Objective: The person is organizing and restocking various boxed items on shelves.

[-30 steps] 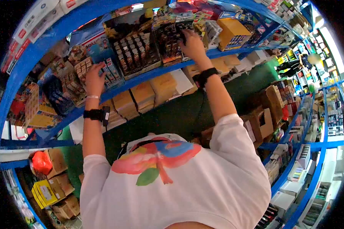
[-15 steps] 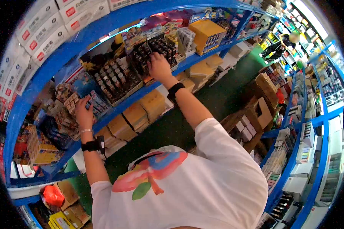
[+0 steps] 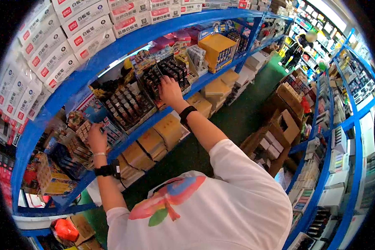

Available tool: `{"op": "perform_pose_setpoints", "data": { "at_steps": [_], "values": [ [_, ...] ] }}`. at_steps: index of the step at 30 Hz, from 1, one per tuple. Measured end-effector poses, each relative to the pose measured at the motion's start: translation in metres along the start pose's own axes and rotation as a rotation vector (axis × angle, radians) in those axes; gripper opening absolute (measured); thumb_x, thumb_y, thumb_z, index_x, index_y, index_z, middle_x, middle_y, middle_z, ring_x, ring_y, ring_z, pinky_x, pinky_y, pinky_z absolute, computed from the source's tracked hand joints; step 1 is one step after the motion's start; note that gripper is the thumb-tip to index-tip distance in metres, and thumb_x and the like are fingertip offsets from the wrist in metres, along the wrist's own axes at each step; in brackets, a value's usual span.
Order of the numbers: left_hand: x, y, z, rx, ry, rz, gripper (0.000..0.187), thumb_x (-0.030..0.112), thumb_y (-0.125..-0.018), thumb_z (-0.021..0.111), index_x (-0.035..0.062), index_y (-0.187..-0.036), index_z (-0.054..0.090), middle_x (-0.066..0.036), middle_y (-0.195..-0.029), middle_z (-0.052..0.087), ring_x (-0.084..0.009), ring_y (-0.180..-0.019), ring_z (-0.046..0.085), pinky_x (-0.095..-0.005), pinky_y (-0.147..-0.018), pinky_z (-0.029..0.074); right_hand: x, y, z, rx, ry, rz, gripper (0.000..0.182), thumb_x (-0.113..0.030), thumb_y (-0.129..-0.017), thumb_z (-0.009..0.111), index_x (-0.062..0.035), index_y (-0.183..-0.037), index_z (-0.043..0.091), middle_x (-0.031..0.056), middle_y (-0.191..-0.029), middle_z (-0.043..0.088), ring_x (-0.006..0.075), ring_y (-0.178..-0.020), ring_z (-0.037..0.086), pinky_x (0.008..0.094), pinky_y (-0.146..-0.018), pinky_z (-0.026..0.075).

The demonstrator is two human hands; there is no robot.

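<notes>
Evidently, a two-handed reach along one blue shelf point(image 3: 214, 76)

Taking the view as a clock, the right hand point(image 3: 169, 89) sits near eleven, fingers bent over dark packs point(image 3: 177, 68) in a display; whether they pinch one, I cannot tell. The left hand point(image 3: 97, 139) lies near nine, fingers curled at small pale boxes point(image 3: 84, 129), with blue-and-white packs point(image 3: 115, 132) close by toward its three o'clock; its grip is hidden too. Between the hands stand rowed packs point(image 3: 128, 104), and a yellow box point(image 3: 216, 43) is toward the right hand's two o'clock. The step in hand looks like handling packs within their displays. With rows this tight, the next move seems to call for careful fingertip work.
</notes>
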State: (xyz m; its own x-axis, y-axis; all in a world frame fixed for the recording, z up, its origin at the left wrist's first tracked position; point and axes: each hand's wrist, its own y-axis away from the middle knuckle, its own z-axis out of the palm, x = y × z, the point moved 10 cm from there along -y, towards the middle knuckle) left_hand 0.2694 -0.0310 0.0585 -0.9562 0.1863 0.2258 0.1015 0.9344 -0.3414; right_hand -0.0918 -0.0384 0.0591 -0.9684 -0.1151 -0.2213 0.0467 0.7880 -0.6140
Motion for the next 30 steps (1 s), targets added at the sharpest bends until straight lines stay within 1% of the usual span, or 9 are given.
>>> {"op": "perform_pose_setpoints", "data": {
  "at_steps": [6, 9, 11, 16, 21, 24, 25, 27, 30],
  "values": [
    [0.014, -0.003, -0.009, -0.068, -0.049, 0.03, 0.035, 0.015, -0.081, 0.076, 0.0029, -0.112, 0.069, -0.015, -0.125, 0.062, -0.0322, -0.108, 0.062, -0.0448, -0.094, 0.053, -0.001, -0.001, -0.004, 0.048, 0.05, -0.021, 0.031, -0.016, -0.089, 0.06, 0.0021, -0.113, 0.057, 0.0171, -0.116, 0.055, 0.0372, -0.1, 0.055, 0.0466, -0.085, 0.046],
    [0.012, -0.002, -0.01, -0.051, -0.021, 0.058, 0.035, 0.018, -0.082, 0.075, 0.0029, -0.113, 0.069, -0.014, -0.124, 0.063, -0.032, -0.108, 0.062, -0.0448, -0.093, 0.053, 0.037, -0.012, -0.021, 0.313, -0.064, -0.043, 0.03, -0.017, -0.089, 0.06, 0.0014, -0.112, 0.057, 0.0185, -0.114, 0.056, 0.0396, -0.102, 0.054, 0.0478, -0.086, 0.045],
    [0.008, 0.001, -0.006, -0.028, -0.006, 0.071, 0.035, 0.019, -0.083, 0.075, 0.0031, -0.114, 0.069, -0.014, -0.123, 0.063, -0.0319, -0.108, 0.062, -0.0448, -0.093, 0.054, 0.089, -0.019, -0.046, 0.218, 0.017, 0.227, 0.035, -0.021, -0.09, 0.059, 0.0014, -0.117, 0.056, 0.0193, -0.112, 0.057, 0.0419, -0.102, 0.053, 0.0487, -0.088, 0.045],
    [0.02, 0.001, -0.006, -0.116, -0.041, 0.014, 0.034, 0.021, -0.088, 0.069, 0.0037, -0.118, 0.068, -0.015, -0.131, 0.058, -0.0311, -0.115, 0.059, -0.0441, -0.095, 0.053, 0.163, -0.018, -0.073, -0.174, 0.21, 0.388, 0.063, -0.03, -0.088, 0.063, -0.0001, -0.139, 0.043, 0.0197, -0.142, 0.044, 0.0432, -0.13, 0.04, 0.0469, -0.105, 0.041],
    [0.01, 0.003, -0.001, -0.17, -0.005, -0.061, 0.043, 0.028, -0.09, 0.067, 0.0035, -0.126, 0.062, -0.016, -0.138, 0.053, -0.0328, -0.125, 0.051, -0.0448, -0.102, 0.045, 0.237, -0.045, -0.012, -0.302, 0.504, 0.212, 0.084, -0.037, -0.088, 0.064, 0.0032, -0.149, 0.023, 0.0205, -0.155, 0.025, 0.0437, -0.14, 0.027, 0.0475, -0.113, 0.033],
    [-0.021, 0.0, 0.02, -0.149, 0.049, -0.122, 0.043, 0.029, -0.091, 0.066, 0.003, -0.124, 0.062, -0.019, -0.135, 0.055, -0.0369, -0.123, 0.052, -0.0483, -0.1, 0.045, 0.247, -0.073, -0.006, -0.292, 0.291, 0.2, 0.091, -0.043, -0.086, 0.064, 0.0034, -0.151, 0.02, 0.0191, -0.159, 0.018, 0.0409, -0.144, 0.021, 0.0478, -0.114, 0.029],
    [-0.015, 0.0, 0.013, -0.157, 0.074, -0.152, 0.042, 0.029, -0.092, 0.066, 0.0028, -0.124, 0.062, -0.02, -0.134, 0.054, -0.0373, -0.122, 0.052, -0.049, -0.1, 0.046, 0.248, -0.079, 0.002, -0.269, 0.548, 0.078, 0.092, -0.044, -0.087, 0.063, 0.0034, -0.151, 0.018, 0.0186, -0.16, 0.016, 0.0403, -0.145, 0.021, 0.0494, -0.113, 0.029],
    [-0.018, 0.006, 0.003, -0.109, 0.132, -0.208, 0.042, 0.029, -0.093, 0.064, 0.0031, -0.126, 0.06, -0.02, -0.135, 0.054, -0.0372, -0.122, 0.053, -0.0504, -0.1, 0.045, 0.268, -0.093, 0.01, -0.123, 0.305, 0.054, 0.09, -0.045, -0.087, 0.062, 0.0033, -0.15, 0.02, 0.0192, -0.159, 0.018, 0.0397, -0.144, 0.022, 0.05, -0.113, 0.028],
    [-0.008, 0.015, -0.011, 0.096, 0.044, -0.282, 0.045, 0.029, -0.094, 0.063, 0.0055, -0.132, 0.056, -0.018, -0.14, 0.05, -0.0367, -0.125, 0.051, -0.0521, -0.102, 0.044, 0.276, -0.073, 0.03, -0.283, 0.103, 0.163, 0.084, -0.046, -0.09, 0.058, 0.0037, -0.148, 0.024, 0.0206, -0.156, 0.024, 0.0383, -0.144, 0.023, 0.0496, -0.115, 0.025]
  ]
}}
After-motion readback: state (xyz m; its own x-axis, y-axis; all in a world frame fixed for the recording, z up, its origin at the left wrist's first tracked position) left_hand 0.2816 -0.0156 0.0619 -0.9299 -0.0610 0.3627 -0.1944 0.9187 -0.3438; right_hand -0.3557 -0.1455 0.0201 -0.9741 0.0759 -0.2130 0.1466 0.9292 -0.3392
